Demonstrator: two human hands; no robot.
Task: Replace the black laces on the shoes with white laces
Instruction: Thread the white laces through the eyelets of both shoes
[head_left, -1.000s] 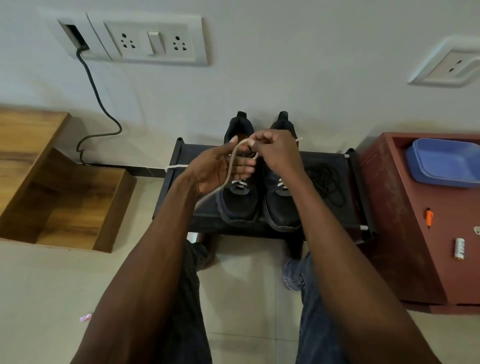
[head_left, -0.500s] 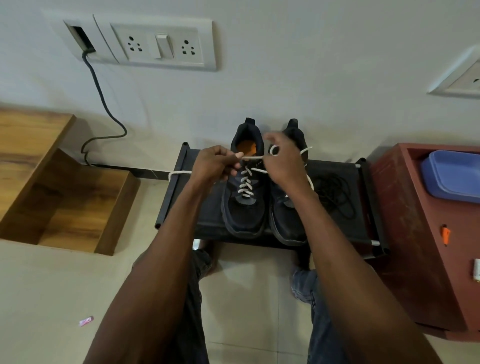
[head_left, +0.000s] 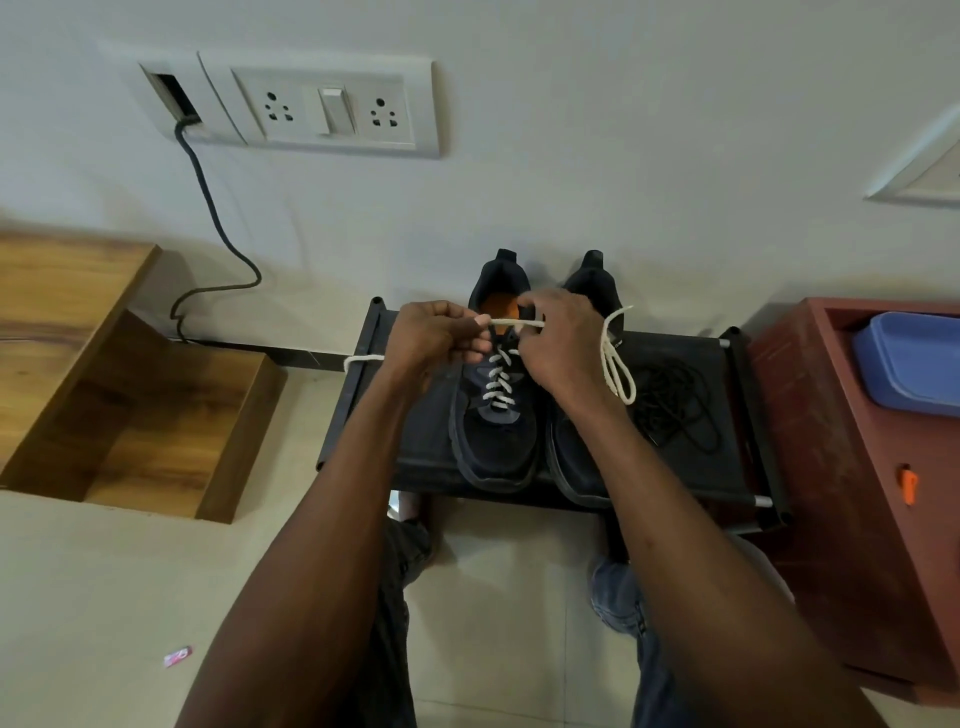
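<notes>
Pair of black shoes (head_left: 496, 415), frame centre, on black rack (head_left: 727, 467); left-frame shoe threaded with white lace (head_left: 517, 323). Left hand (head_left: 434, 338) and right hand (head_left: 558, 343): fingers pinch the lace taut between them. Black laces (head_left: 675, 402): loose heap, right on rack.

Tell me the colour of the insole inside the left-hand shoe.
Orange, seen through the shoe opening in the head view.

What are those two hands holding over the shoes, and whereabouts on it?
Both hold the white lace of the left-hand shoe, near its top. The left hand grips one free end, the right hand pinches the other; a stretch runs taut between them.
</notes>
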